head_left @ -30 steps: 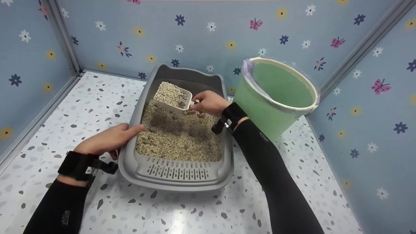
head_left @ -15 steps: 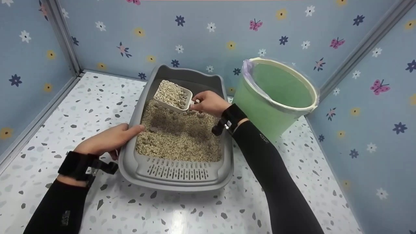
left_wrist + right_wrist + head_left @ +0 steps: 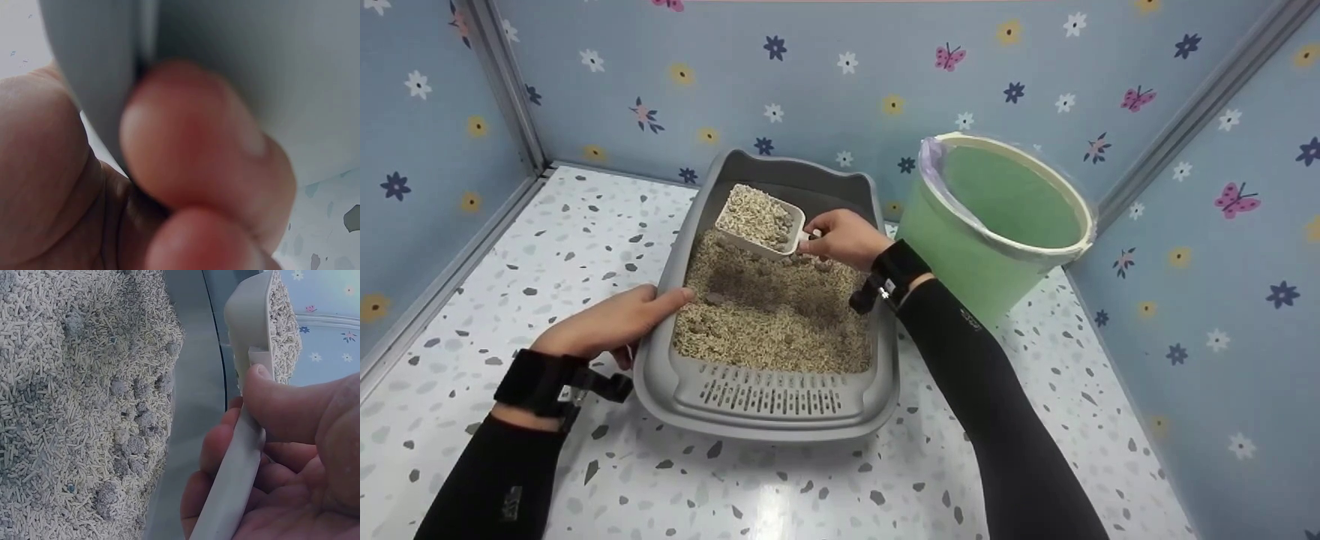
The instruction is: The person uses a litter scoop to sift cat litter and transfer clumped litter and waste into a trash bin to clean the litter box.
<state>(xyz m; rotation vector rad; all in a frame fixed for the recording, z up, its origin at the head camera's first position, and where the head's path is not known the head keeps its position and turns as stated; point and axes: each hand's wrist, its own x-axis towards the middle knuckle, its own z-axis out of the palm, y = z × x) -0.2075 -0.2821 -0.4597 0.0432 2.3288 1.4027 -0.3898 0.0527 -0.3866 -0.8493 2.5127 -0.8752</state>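
A grey litter box (image 3: 765,431) with beige pellet litter (image 3: 780,337) stands in the middle of the head view. My left hand (image 3: 611,319) grips its left rim, thumb over the edge; in the left wrist view the fingertips (image 3: 185,129) curl against the outer wall from below. With my right hand (image 3: 847,238) I hold a white litter scoop (image 3: 772,253) by its handle, above the far part of the litter. Pellets and some grey clumps (image 3: 781,234) heap the scoop. In the right wrist view, more clumps (image 3: 135,444) lie on the litter near the box wall.
A green bucket (image 3: 960,262) with a cream rim and thin liner stands right of the litter box, close to my right forearm. Flowered wall panels (image 3: 825,82) enclose the back and both sides. The speckled white surface (image 3: 675,487) extends in front.
The scoop has risen very slightly at its far end, and the litter in it has shifted a little. My left hand and the litter box stay where they were.
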